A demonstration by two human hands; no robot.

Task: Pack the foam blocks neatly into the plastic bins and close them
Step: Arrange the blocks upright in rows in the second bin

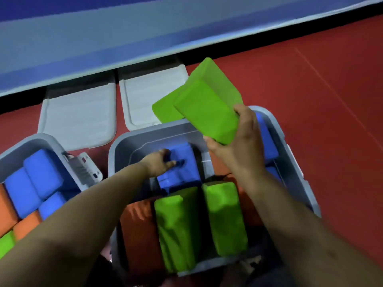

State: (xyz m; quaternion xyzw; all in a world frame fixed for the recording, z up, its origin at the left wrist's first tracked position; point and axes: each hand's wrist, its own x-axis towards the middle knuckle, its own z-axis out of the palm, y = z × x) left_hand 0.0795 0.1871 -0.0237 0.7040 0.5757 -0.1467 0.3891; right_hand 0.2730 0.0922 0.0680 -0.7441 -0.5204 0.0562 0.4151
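Observation:
My right hand grips two green foam blocks above the far side of the right plastic bin. My left hand reaches deep into that bin and its fingers curl on a blue block at the bottom. In the near part of this bin stand two green blocks and an orange block. More blue blocks lie along its right wall. The left bin holds blue blocks, orange blocks and a green one.
Two grey bin lids lie flat on the red floor behind the bins, against a blue-and-grey padded wall. A label card sticks up between the two bins. Open red floor stretches to the right.

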